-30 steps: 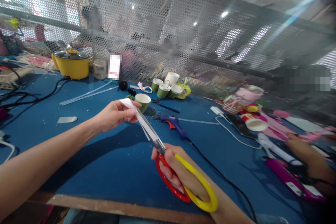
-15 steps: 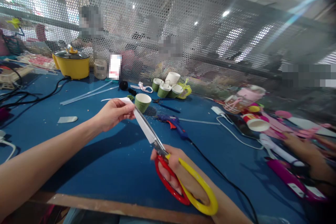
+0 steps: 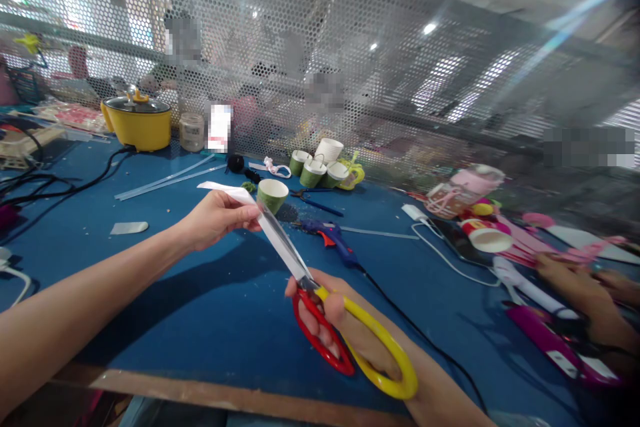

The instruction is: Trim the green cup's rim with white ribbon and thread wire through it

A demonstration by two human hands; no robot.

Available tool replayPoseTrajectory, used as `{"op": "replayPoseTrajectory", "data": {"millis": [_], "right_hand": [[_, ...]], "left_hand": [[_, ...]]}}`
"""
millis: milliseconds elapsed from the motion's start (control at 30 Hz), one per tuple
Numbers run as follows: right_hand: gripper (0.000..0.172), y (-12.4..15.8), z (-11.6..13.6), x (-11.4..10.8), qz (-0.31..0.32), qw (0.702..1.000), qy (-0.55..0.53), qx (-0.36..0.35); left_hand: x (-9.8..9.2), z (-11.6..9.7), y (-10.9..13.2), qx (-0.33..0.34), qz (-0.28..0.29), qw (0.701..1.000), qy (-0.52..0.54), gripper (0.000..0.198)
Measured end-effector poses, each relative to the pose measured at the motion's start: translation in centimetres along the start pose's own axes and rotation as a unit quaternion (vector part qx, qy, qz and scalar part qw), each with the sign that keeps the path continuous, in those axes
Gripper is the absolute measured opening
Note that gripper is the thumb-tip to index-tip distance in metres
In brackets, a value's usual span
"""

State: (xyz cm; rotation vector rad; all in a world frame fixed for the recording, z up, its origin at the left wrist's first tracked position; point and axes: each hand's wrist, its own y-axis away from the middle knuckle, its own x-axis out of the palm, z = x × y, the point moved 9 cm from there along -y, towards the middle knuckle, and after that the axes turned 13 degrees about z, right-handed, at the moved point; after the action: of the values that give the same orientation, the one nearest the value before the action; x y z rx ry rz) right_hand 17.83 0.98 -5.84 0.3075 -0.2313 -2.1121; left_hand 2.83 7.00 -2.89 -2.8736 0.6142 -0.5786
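Observation:
My left hand (image 3: pixel 216 219) pinches a white paper strip (image 3: pixel 226 191) above the blue table (image 3: pixel 200 307); the strip's free end sticks out to the left of my fingers. My right hand (image 3: pixel 345 330) grips scissors (image 3: pixel 350 340) with one red and one yellow handle loop. The blades point up and left along the paper, reaching my left fingertips. A green paper cup (image 3: pixel 273 195) stands just behind my left hand.
A blue glue gun (image 3: pixel 334 237) with a black cord lies mid-table. Several green and white cups (image 3: pixel 320 165) stand by the perforated metal screen. A yellow pot (image 3: pixel 136 121) sits far left. Another person's hands (image 3: pixel 585 290) work among pink items at the right.
The paper strip has slid further left through my left fingers, so more of it shows beyond them. The scissors edged slightly up along the paper.

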Motion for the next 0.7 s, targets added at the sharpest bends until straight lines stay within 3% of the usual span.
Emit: {"op": "replayPoseTrajectory", "data": {"millis": [333, 700], "right_hand": [[0.060, -0.9, -0.1, -0.3, 0.044, 0.999, -0.004, 0.020], [0.060, -1.3, -0.2, -0.3, 0.016, 1.000, -0.024, 0.012]], "left_hand": [[-0.5, -0.3, 0.1, 0.000, 0.008, 1.000, -0.018, 0.022], [-0.6, -0.2, -0.1, -0.004, 0.008, 1.000, -0.012, 0.022]]}}
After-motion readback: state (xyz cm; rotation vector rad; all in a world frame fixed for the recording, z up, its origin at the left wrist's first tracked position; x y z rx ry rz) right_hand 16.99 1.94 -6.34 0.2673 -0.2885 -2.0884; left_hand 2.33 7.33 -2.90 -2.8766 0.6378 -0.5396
